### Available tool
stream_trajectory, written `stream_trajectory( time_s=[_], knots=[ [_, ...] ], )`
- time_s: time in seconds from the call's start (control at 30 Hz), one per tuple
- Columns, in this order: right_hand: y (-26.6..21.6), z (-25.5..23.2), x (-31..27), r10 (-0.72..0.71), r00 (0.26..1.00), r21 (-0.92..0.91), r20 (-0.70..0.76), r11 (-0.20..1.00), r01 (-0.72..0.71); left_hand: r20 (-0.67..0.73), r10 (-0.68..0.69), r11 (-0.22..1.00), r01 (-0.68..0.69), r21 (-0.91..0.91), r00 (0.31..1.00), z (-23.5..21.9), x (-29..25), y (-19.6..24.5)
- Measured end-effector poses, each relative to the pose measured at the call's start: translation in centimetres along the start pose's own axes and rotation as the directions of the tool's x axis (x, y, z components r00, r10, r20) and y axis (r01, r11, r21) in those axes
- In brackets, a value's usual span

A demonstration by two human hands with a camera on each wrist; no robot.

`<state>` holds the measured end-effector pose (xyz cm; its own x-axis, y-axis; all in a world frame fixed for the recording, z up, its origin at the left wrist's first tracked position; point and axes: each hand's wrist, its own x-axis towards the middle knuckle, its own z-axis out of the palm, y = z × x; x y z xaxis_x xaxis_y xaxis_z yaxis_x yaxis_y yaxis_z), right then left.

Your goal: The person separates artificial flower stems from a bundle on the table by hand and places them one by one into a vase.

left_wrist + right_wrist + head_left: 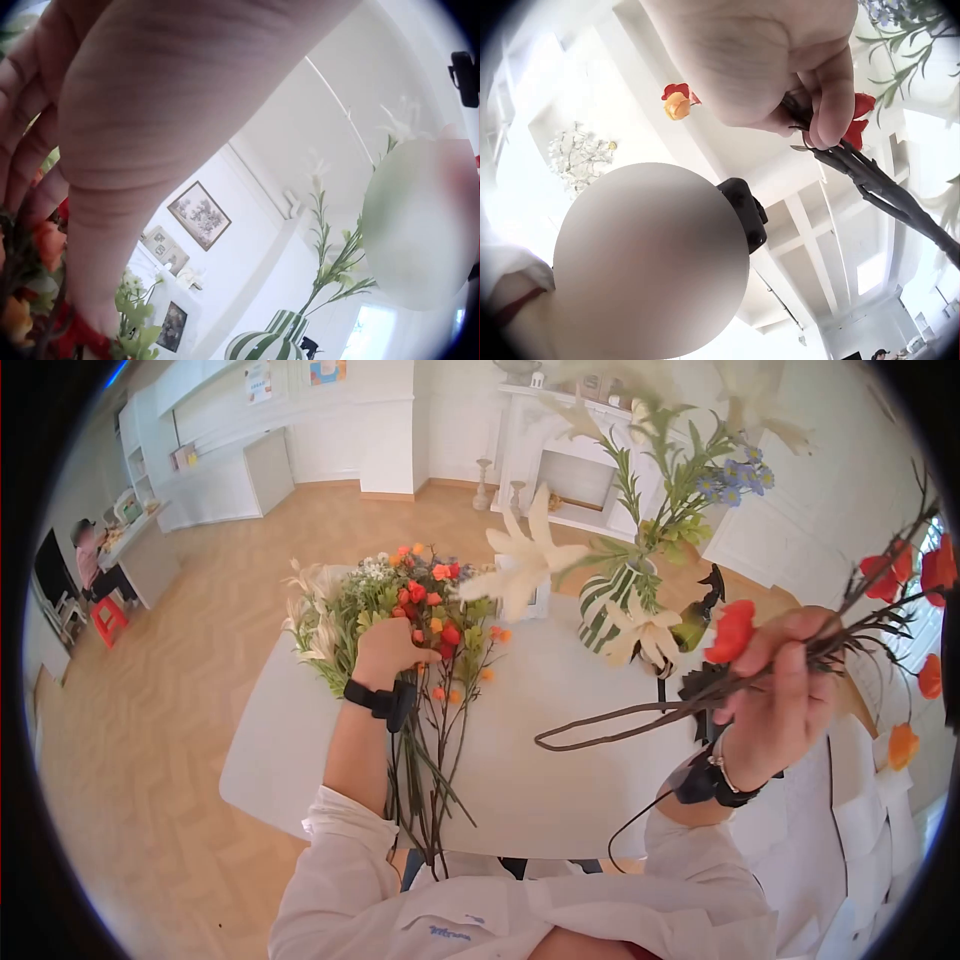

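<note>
My right hand (790,705) grips a bunch of dark brown stems (690,705) with red and orange flowers (903,746); in the right wrist view its fingers curl round the stems (885,191). My left hand (388,655) lies among the pile of flowers on the table, beside red blooms (450,634). In the left wrist view that hand (82,150) has its fingers apart over red and orange flowers (49,244), the tips partly hidden. White lilies (318,622) form the pile's left side, and long stems (430,780) run toward me.
A green-and-white striped vase (606,610) holding white lilies and blue flowers (735,480) stands at the table's (270,760) back right. A dark object (705,685) is close to my right hand. A white sofa (860,790) is at right; a seated person (92,560) is far left.
</note>
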<state>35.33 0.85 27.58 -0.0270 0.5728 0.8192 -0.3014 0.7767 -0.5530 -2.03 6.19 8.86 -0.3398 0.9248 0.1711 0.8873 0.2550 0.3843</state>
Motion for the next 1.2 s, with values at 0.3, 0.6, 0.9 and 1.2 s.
stream_trajectory(
  time_s=[0.3,0.6,0.9,1.2],
  knots=[
    [0.5,-6.5,3.8,-0.035,0.970,-0.346,-0.240,0.937,-0.052,0.014,0.068,0.968,-0.063,-0.243,0.998,-3.2,-1.0,2.7],
    [5.6,-8.0,7.9,-0.197,0.945,-0.531,-0.261,0.847,0.030,-0.197,0.179,0.399,-0.254,-0.881,0.964,-8.8,-3.1,3.3],
    [11.2,-8.0,12.3,-0.220,0.958,-0.596,-0.181,0.800,0.071,-0.413,0.146,-0.099,-0.402,-0.910,0.899,-9.4,-5.8,6.1],
    [21.0,-9.4,10.7,0.024,0.999,-0.686,-0.032,0.727,-0.039,-0.393,0.208,-0.621,-0.190,-0.760,0.896,-9.6,-7.0,5.1]
  ],
)
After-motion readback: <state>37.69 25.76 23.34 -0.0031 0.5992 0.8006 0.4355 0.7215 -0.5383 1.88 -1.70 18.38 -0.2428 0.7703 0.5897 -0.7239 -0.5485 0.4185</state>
